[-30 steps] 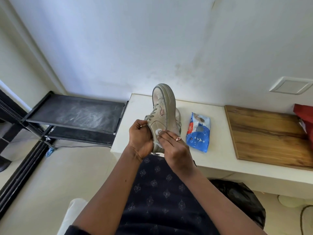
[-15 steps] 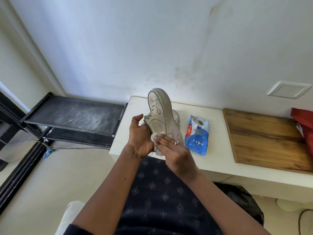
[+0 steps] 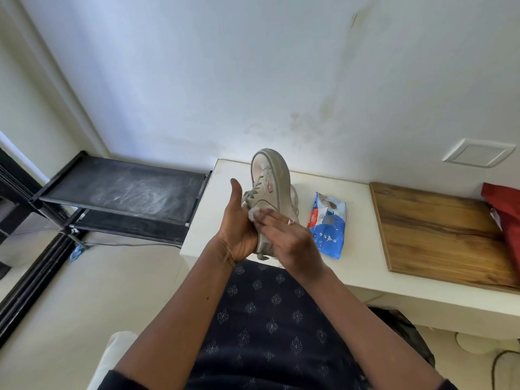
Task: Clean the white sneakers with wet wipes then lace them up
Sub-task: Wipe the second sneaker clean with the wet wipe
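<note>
- Above the counter edge: sneaker held toe-up, sole edge facing right, laces on left side
- left hand cups the heel from left, thumb sticking up, fingers hidden behind shoe
- right hand fingers flat, pressing a wipe on the shoe's side
- second sneaker on counter, mostly blocked by the held one
- wipe pack just right of shoes, flat
- wood board further right, red bag at its far edge
- black rack left of counter
</note>
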The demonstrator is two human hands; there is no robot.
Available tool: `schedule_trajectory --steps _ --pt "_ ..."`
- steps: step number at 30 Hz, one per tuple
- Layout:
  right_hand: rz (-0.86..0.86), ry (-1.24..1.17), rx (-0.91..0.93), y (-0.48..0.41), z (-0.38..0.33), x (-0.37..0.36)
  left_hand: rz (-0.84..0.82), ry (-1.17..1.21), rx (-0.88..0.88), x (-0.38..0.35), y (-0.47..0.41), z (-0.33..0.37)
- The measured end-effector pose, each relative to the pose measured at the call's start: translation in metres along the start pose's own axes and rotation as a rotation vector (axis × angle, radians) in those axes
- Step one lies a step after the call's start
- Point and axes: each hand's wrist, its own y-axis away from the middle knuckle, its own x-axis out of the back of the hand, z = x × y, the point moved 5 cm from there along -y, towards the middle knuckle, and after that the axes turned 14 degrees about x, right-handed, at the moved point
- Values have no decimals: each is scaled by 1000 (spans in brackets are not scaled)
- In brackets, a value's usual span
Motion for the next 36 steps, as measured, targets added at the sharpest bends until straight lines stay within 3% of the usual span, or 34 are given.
schedule_trajectory --steps 6,11,15,19,24,30,34,36 --pt "-30 -29 207 26 -20 5 -16 62 -13 9 0 -1" --pt "42 -77 -66 -6 11 6 -85 89 -25 2 4 -6" --pt "-75 -22 -202 -30 40 -1 -90 29 15 -4 6 -15" --pt "-60 79 -367 -30 56 -1 -62 -2 16 -7 3 -20" --pt "14 27 -413 -12 26 2 -56 83 -3 2 0 -21" --pt "4 62 -270 15 -24 -1 -33 167 -74 11 1 -9" --pt "9 153 -205 23 -26 2 -7 165 -88 9 3 -8" --pt "-33 157 -272 17 -17 -1 -4 162 -72 7 3 -10"
